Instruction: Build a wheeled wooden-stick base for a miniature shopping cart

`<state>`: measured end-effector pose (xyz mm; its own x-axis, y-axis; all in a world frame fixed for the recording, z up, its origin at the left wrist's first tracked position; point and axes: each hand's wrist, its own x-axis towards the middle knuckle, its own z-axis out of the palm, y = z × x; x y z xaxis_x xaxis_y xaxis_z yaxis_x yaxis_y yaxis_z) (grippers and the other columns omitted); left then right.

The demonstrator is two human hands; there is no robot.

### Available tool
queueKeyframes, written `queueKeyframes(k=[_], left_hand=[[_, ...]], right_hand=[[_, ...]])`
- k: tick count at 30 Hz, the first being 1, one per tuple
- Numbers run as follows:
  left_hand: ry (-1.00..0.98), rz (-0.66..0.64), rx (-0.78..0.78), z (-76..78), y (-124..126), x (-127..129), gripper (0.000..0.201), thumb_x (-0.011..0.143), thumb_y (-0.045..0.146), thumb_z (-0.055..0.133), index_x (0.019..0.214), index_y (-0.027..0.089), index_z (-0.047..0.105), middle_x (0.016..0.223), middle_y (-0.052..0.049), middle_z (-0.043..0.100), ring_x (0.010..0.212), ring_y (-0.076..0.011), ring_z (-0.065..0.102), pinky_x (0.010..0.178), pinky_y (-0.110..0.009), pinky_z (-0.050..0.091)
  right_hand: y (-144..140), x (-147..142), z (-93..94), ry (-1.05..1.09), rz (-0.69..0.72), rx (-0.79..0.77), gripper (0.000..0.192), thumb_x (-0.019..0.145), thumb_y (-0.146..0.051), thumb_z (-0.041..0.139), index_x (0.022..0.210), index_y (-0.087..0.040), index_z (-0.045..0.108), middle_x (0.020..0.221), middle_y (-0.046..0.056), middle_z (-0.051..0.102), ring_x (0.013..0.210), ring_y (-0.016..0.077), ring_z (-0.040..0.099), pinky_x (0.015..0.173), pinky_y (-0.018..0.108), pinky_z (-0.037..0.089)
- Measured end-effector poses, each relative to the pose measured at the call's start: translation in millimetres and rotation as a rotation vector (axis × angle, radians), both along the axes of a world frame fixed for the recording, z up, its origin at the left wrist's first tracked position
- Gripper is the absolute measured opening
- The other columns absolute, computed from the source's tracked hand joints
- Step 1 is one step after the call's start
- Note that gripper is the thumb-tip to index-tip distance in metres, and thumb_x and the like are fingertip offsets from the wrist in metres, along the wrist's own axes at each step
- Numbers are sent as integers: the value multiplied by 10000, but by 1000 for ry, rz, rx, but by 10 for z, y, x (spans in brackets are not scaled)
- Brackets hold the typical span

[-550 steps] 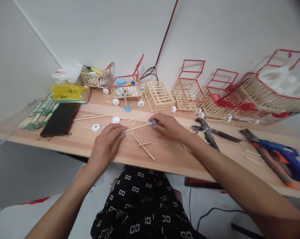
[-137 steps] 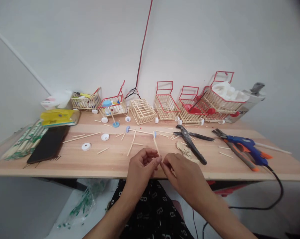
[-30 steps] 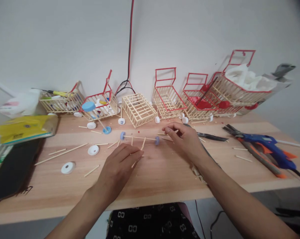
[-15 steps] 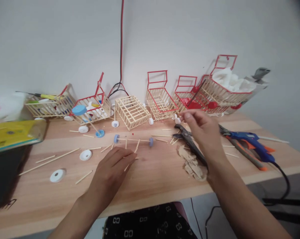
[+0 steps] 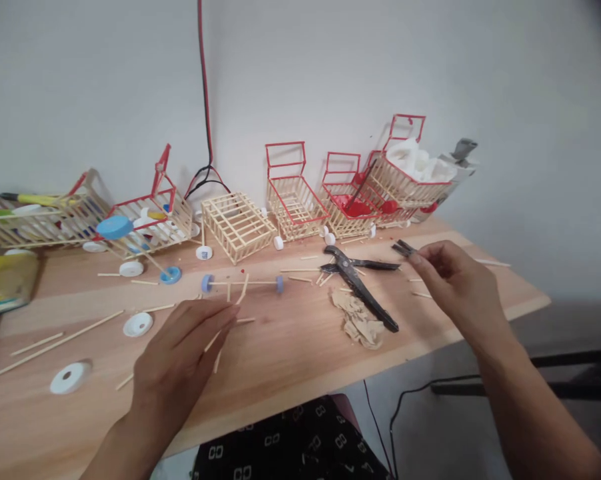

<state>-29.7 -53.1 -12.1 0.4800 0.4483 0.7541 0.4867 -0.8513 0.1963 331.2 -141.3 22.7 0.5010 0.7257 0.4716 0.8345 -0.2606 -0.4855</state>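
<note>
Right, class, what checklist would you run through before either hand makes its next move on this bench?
1. Left hand flat and empty on the pale wooden table: ok.
2. Thin wooden axle with two blue wheels lies beyond the left hand, untouched: ok.
3. Right hand gripping the dark metal tool tip at its fingers: cannot tell.
4. Black metal scissors lie apart from both hands: ok.
5. Short loose wooden sticks clear of the left hand: not ok, some lie at its fingertips.

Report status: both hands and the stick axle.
Left hand flat, fingertips on a loose stick. Right hand at the dark tool tip. Axle on the table, untouched. Scissors between.
</note>
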Motion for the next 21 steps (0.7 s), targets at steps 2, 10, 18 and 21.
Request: queueKeyframes(k=[2,10,18,21], left_hand=[[-30,17,-29,33,-27,-20,236,844,94,607,1044,209,654,1019,-40,681,935,-185,638,829,-335,512],[-165,141,-112,79,-56,-89,179,843,198,620,997,261,685,983,-12,692,876,-204,642,789,-392,524],[-204,210,-230,53,-64,-122,174,848,276,594,1000,313,672,992,2,682,902,-249,629,803,-482,505],[-198,224,-267,60,-80,-138,184,875,263,564,1022,324,655,1033,5,668,950,-246,614,849,-493,492]], right_hand=[[-112,113,-19,-31,-89,-14,229,818,-434,567,735,-221,558,605,11,584,535,172,519,553,295,353],[-586,443,55,-31,-310,-61,256,884,-364,429,805,-221,628,724,70,682,675,218,625,637,312,398],[-694,697,-42,-104,-267,-206,179,800,-360,523,850,-229,636,886,115,702,771,266,633,660,353,393],[-657,862,-123,-110,-252,-224,190,797,-363,529,852,-211,629,916,139,693,799,269,629,658,353,396]])
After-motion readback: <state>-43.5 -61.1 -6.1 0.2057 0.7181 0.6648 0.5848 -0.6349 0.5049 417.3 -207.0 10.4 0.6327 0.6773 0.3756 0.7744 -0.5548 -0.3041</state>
